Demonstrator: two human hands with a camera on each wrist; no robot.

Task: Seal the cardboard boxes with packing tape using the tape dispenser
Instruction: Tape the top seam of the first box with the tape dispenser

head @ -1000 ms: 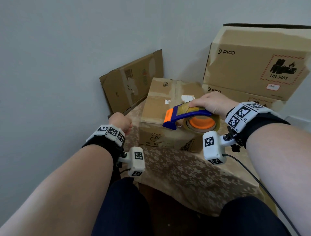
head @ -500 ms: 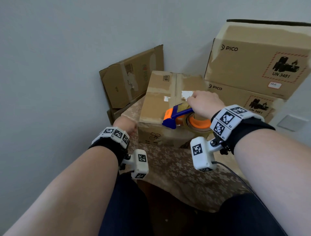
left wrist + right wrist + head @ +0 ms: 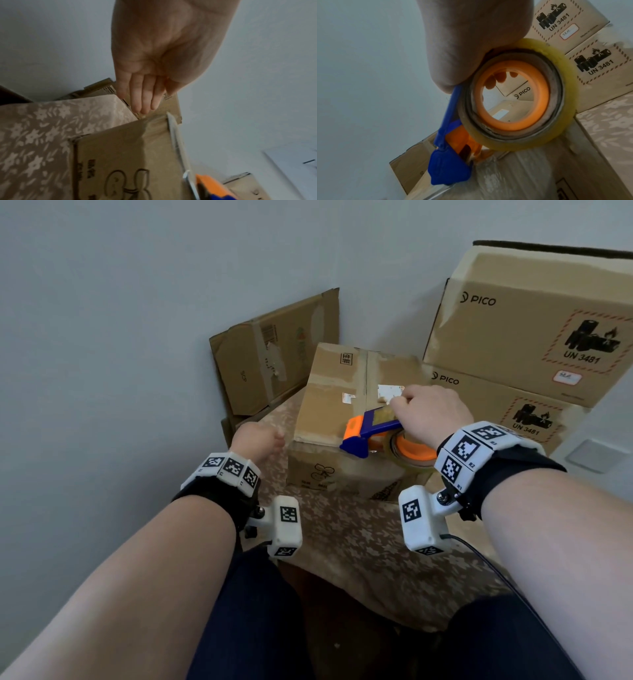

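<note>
A brown cardboard box (image 3: 342, 412) stands on the cloth-covered table, its top flaps closed along a centre seam. My right hand (image 3: 428, 416) grips a blue and orange tape dispenser (image 3: 373, 433) from above, its nose at the box's near top edge. In the right wrist view the fingers curl round the clear tape roll (image 3: 513, 100), and the blue nose (image 3: 448, 162) meets shiny tape on the box (image 3: 530, 175). My left hand (image 3: 257, 440) hovers by the box's left side. Its fingers (image 3: 145, 97) are straight and together, holding nothing, above the box (image 3: 128, 155).
Two stacked PICO boxes (image 3: 531, 320) stand close on the right. A flattened carton (image 3: 274, 354) leans on the wall behind the left side. The floral tablecloth (image 3: 359, 542) hangs over the near edge above my knees. Grey walls close the corner.
My right hand has carried the dispenser forward onto the box's near top edge. My left hand has shifted closer to the box's left side.
</note>
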